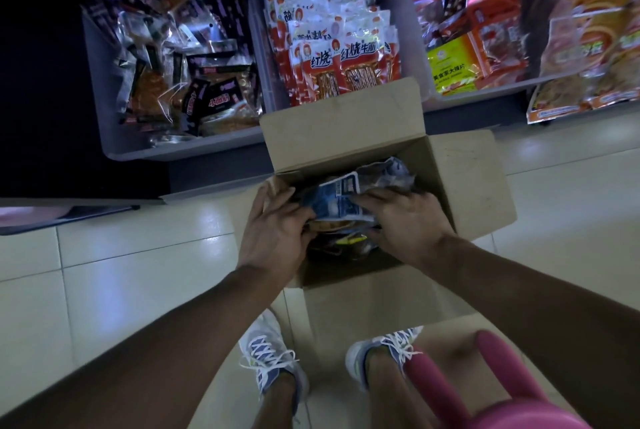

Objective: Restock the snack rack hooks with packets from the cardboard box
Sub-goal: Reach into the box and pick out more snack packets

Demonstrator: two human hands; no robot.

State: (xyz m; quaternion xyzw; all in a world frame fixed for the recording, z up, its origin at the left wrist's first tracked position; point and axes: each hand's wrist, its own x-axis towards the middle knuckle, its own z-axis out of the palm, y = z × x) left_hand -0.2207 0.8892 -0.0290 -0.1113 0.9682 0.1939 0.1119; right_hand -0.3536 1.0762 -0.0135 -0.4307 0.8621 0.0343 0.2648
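Head view, looking down: you stand over the open brown cardboard box (460, 186) on the pale glossy floor tiles (131, 255), its far flap raised and its right flap folded outward. Both your hands reach into the box. Your left hand (277, 231) curls its fingers round the left end of a blue-and-white printed plastic snack packet (341, 200), and your right hand (405, 220) lays its fingers over the packet's right part, thumb side pressing on the film; both hands grasp this packet. The packet lies at the top of the box contents, its long axis running roughly left to right across the box, slightly tilted up toward the far right, printed label panel facing up. Beneath it you see more packets (343, 241) in orange, yellow and dark wrappers, only partly visible.

Beyond the box stand three grey plastic bins in a row. The left grey bin (104, 110) holds clear-and-black packets, the middle grey bin (256, 30) holds red-and-white packets standing in ranks, and the right grey bin (410, 13) holds red and yellow packets. At the far right, orange packets (588, 30) hang in an overlapping column. Your white-and-blue laced trainers (270, 359) show below the box, and a pink garment (502, 394) fills the lower right corner
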